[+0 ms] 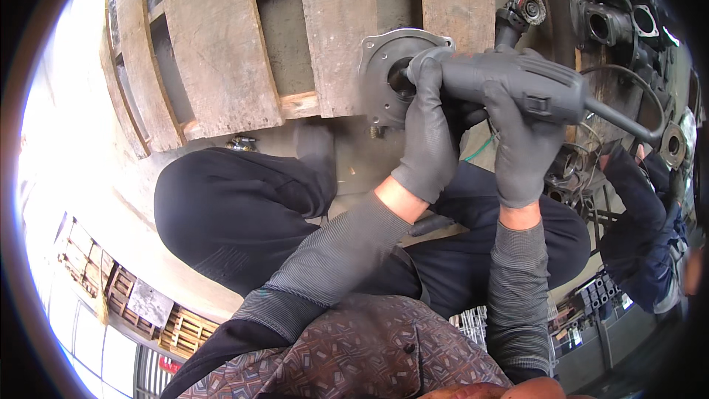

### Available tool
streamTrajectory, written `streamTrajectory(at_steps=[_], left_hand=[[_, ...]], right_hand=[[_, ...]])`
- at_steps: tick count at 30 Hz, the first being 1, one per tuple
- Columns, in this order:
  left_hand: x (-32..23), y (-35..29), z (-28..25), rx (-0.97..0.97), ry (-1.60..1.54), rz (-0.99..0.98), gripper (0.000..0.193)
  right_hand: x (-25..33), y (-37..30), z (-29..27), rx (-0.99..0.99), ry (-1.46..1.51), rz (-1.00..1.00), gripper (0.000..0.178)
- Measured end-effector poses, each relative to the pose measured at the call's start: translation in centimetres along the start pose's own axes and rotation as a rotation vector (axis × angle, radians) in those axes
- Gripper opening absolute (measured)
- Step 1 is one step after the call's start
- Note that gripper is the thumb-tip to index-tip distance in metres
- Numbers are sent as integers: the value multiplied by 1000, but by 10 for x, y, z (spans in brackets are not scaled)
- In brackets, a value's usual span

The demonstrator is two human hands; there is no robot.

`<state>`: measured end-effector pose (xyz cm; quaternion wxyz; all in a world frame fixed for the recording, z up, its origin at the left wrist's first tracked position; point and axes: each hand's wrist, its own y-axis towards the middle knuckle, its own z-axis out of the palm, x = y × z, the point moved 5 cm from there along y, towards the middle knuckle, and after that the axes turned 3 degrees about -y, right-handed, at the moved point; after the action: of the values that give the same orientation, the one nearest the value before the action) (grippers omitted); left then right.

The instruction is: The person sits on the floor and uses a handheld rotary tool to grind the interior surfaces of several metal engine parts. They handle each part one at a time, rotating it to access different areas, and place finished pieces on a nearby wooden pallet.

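Note:
Both of my hands wear dark grey gloves and grip a grey, corded straight grinder. My left hand is closed around its narrow front end. Farther back, my right hand holds the thick motor body from below, beside the switch. The grinder's nose points left into the round opening of a grey metal flanged part with bolt holes around its edge. That part rests at the edge of a wooden pallet. Whatever bit is on the grinder is hidden inside the opening.
Beyond the grinder lies another power tool with a round wire brush. Dark metal castings are piled at the far right. The grinder's cord loops to the right. Another person sits at the right, near a round metal ring.

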<state>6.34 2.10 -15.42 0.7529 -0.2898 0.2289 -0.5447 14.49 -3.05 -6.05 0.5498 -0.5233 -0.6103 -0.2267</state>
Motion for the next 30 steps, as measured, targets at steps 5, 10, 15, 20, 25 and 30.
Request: streamTrajectory(at_steps=[5,10,15,20,25,30], left_hand=[[-2,0,-3,-6,80,-31,66],[-2,1,-7,7,49,-47,70],[1,-14,-4,31,86,-27,77],[-1,-28,3,5,14,-62,78],[-8,-24,4,-33,-153,-40,76],[-9,-17,-1,-77,-277,-77,77]], right_hand=[[2,0,3,-95,93,-115,45],[4,-6,5,-36,35,-87,53],[4,-3,5,-83,158,-45,58],[25,-6,11,-4,-129,-143,54],[38,3,38,75,-224,-177,45],[41,4,51,59,-292,-191,44]])
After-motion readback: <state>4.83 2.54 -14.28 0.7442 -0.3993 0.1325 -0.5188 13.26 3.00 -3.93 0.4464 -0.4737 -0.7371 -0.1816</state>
